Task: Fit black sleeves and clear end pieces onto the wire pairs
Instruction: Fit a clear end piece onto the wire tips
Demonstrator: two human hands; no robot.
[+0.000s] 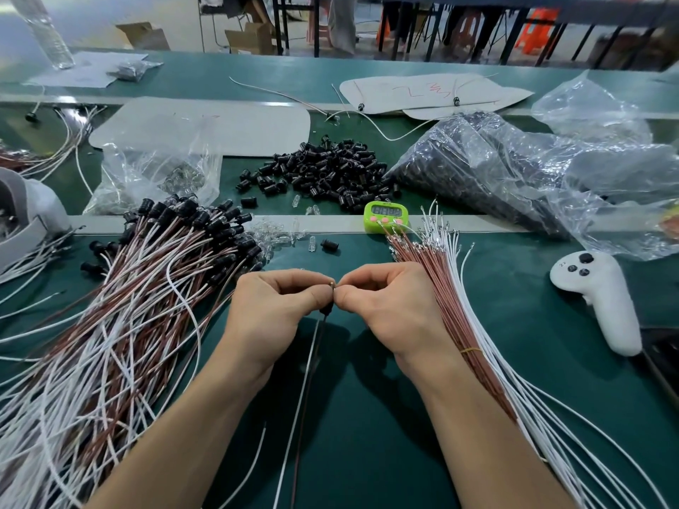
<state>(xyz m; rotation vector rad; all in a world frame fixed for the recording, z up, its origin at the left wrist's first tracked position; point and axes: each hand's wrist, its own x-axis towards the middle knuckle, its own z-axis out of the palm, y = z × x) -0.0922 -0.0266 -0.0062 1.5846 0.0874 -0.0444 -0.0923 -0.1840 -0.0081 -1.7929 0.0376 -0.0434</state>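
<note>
My left hand and my right hand meet at the middle of the green table, fingertips pinched together on one wire pair. A black sleeve sits on that pair just below my fingertips, and the metal wire tips show above it between my thumbs. The pair, one white and one brown wire, hangs down toward me. Loose black sleeves lie heaped behind. Clear end pieces are scattered by the table strip. Finished pairs pile up at the left, bare pairs at the right.
A green timer stands behind my hands. A white controller lies at the right. Plastic bags of parts sit at the back right, another bag at the back left. Grey boards lie farther back.
</note>
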